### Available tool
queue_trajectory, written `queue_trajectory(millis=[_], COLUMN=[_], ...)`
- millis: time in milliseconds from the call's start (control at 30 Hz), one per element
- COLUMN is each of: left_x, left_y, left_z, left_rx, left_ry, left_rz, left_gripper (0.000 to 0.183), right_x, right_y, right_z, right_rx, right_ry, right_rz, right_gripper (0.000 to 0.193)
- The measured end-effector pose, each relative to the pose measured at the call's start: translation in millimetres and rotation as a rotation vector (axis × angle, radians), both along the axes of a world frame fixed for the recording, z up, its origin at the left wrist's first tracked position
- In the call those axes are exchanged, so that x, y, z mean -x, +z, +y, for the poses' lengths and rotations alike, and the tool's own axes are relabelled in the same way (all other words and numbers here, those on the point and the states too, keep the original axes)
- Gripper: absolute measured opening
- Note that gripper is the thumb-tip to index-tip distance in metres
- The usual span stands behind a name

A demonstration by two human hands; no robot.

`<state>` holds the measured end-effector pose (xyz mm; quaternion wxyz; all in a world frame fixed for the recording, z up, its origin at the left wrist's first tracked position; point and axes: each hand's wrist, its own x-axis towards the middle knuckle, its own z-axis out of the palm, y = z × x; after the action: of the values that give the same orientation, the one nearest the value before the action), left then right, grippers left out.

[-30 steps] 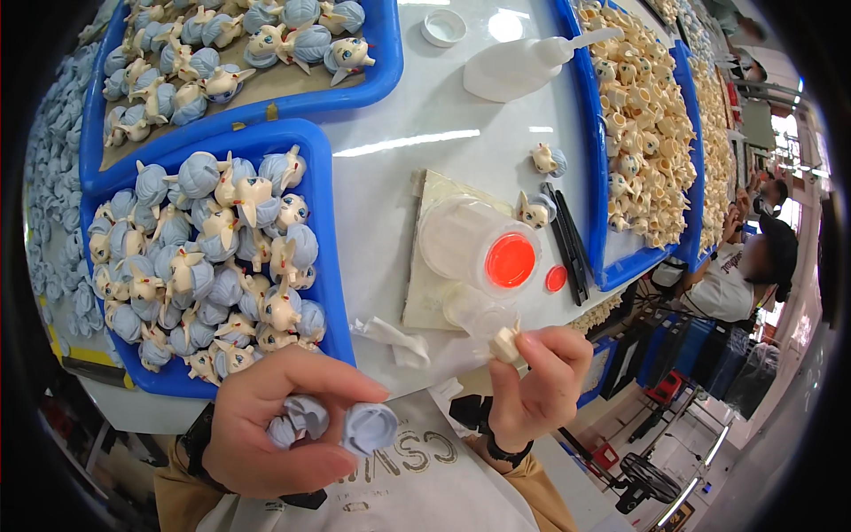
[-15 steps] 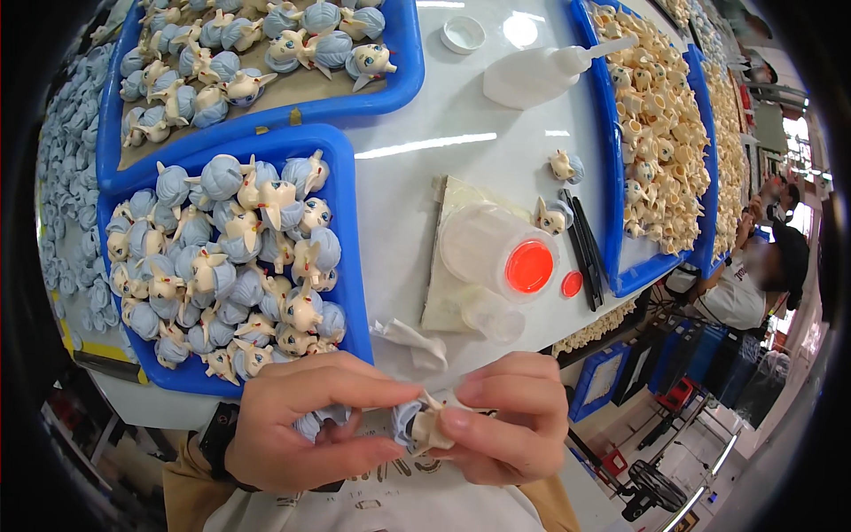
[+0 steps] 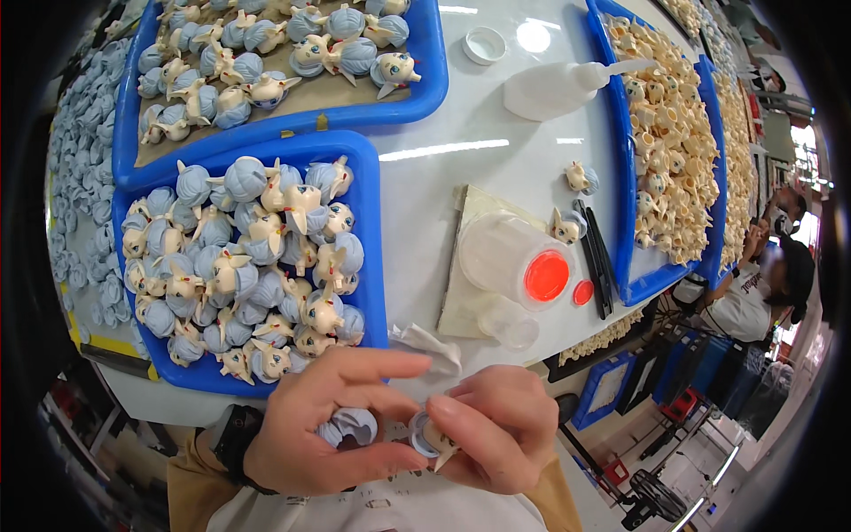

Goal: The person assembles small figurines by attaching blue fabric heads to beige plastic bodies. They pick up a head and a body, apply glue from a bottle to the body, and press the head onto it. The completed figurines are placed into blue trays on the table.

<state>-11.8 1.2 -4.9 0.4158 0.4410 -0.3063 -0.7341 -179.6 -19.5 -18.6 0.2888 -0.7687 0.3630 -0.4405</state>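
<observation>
Close to my body, my right hand pinches a small doll head between thumb and fingers; pale blue hair and one pointed ear show. A curved, hollow light-blue hair piece rests in the palm of my left hand, held by its curled fingers. The left thumb and index finger are spread apart, their tips near the doll head. The left thumb tip is close to the head; whether it touches I cannot tell. Just beyond the hands lies a crumpled white cloth.
Left stands a blue tray heaped with blue-haired heads, another blue tray behind it. Loose hair pieces lie farther left. A red-bottomed clear jar, white squeeze bottle and black tweezers lie before a tray of bare heads.
My left index finger has lifted away from the doll head, widening its gap to the thumb. The head has turned in my right hand. The whole view has shifted slightly.
</observation>
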Motion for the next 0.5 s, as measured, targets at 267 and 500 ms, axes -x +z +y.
queue_trajectory(millis=[267, 500], left_x=[-1.2, -15.9], left_y=[13.9, -6.3], left_z=[-10.3, -15.2], left_rx=[-0.226, 0.224], left_ry=[-0.066, -0.442], left_rz=[0.087, -0.162], left_gripper=[0.053, 0.039], right_x=[7.0, 12.1], right_y=[10.4, 10.1], right_z=[-0.7, -3.4], right_rx=[0.022, 0.213], right_ry=[-0.031, 0.041], right_rz=[0.178, 0.22], right_gripper=[0.038, 0.032])
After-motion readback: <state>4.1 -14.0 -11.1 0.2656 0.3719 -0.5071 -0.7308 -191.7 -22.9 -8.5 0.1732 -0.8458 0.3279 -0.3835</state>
